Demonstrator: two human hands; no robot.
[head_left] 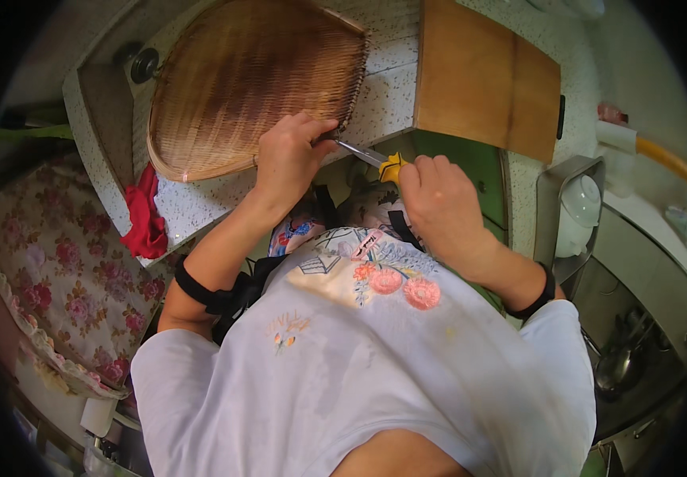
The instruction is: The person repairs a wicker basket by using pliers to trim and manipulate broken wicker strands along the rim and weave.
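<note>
A brown woven bamboo basket [256,71], broad and shallow, rests on the speckled counter in front of me, to the left. My left hand [292,151] is at its near right corner, thumb and forefinger closed on the bound rim; any small strand between them is too fine to make out. My right hand [443,199] grips a pair of yellow-handled scissors [391,167], fingers wrapped over the handles. Their pointed metal blades reach left, the tip close to my left thumb at the basket's rim. Whether the blades are parted cannot be seen.
A red cloth [146,215] hangs at the counter's near left corner. Right of the basket lies a wooden board [482,75]. Farther right are a metal tray [554,203] with pale dishes and a yellow hose [673,163]. Floral fabric [65,274] covers something at left.
</note>
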